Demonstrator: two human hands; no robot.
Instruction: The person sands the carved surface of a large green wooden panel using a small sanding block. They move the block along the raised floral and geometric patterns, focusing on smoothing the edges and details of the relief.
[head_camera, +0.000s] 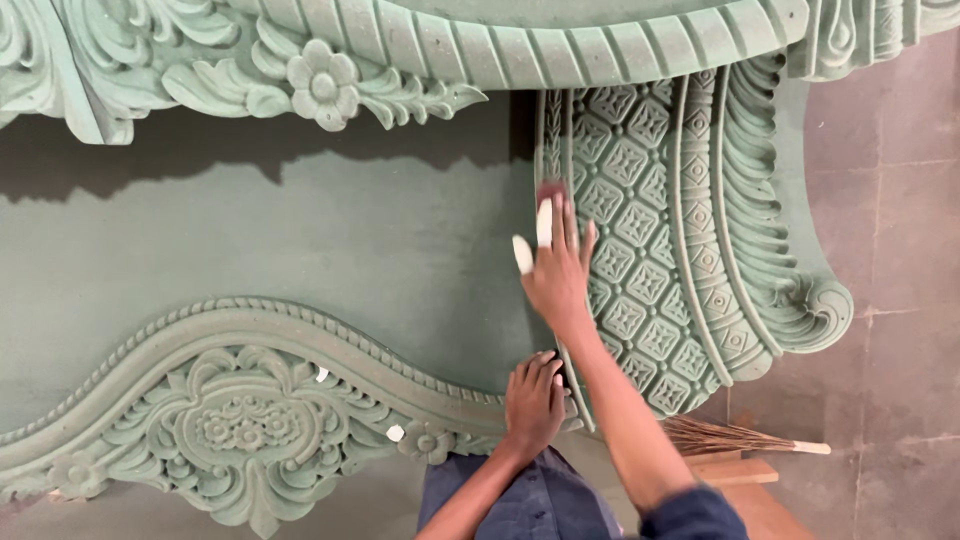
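Observation:
A large carved wooden panel (300, 230), painted pale green, lies flat below me. My right hand (560, 275) reaches forward along the inner edge of a carved post with a diamond pattern (630, 230). It presses a small reddish piece of sandpaper (552, 189) against that edge. Two of its fingers are wrapped in white tape. My left hand (533, 400) rests palm down on the lower end of the same edge, next to a carved oval border (250, 330), and holds nothing.
A carved floral rail (320, 80) and a ribbed arch (560, 45) run across the top. A scroll end (815, 310) juts out at the right over a grey tiled floor (900, 250). A straw broom (740, 438) lies on a wooden piece at the lower right.

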